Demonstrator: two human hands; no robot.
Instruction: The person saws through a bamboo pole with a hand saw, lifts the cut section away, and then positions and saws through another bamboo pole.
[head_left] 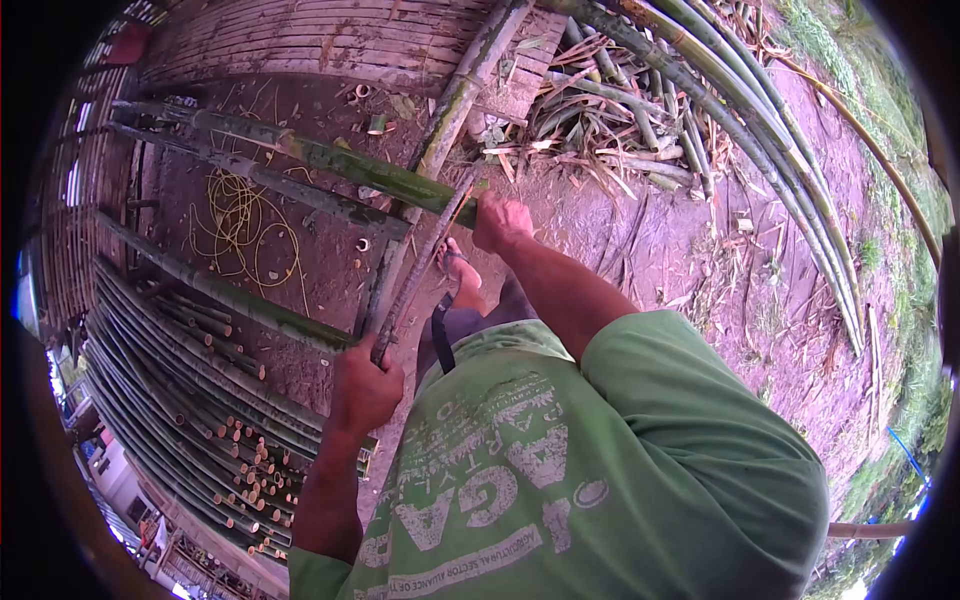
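A thin dark strip (424,262) runs slantwise between my hands. My left hand (366,385) is closed on its lower end, beside the end of a lower green bamboo pole (240,297). My right hand (500,222) is closed at the strip's upper end, by the end of a thick green bamboo pole (345,167). That pole rests across a slanting bamboo support (462,98). Between the two poles lies a greyish one (300,188), its end near the support. The palm sides of both hands are hidden.
Cut bamboo poles (190,400) are stacked at the lower left. A tangled yellow cord (235,215) lies on the ground. Split scraps (620,120) are heaped at the top centre, and long poles (760,110) curve along the right.
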